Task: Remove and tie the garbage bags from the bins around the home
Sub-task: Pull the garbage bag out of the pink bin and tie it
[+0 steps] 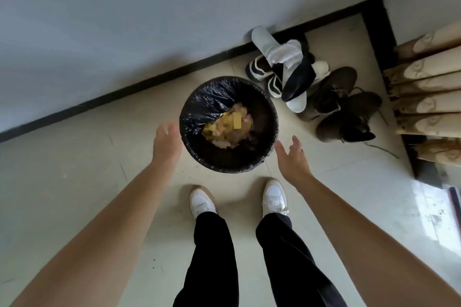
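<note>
Two hands: both ours, out over the floor [74,182], one each side of the bin [225,168], neither holding anything.
L hand [166,141]: just left of bin rim, fingers straight & loose, empty; a bit blurred, so we can't tell if fingertips touch the rim.
R hand [293,154]: just right of bin rim, fingers spread, palm toward the bin, empty; small gap to the rim.
Bin: round, dark, upright on the floor, directly ahead of our feet.
Garbage bag [207,102]: black, glossy, lining the bin, edge folded over the rim all round, mouth open.
Rubbish [230,127]: yellowish scraps low in the bag, inside bin.
Our shoes [200,200]: white pair, near side of bin, w/ black trousers [214,257] above.
Shoe pile [287,70]: sneakers & slippers, beyond bin to the right, against the skirting [124,92].
Boots [344,112]: brown pair, right of bin, just beside the pile.
Curtain [429,97]: beige folds, far right of bin.
Wall [112,20]: pale, behind bin, w/ black skirting at base.
</note>
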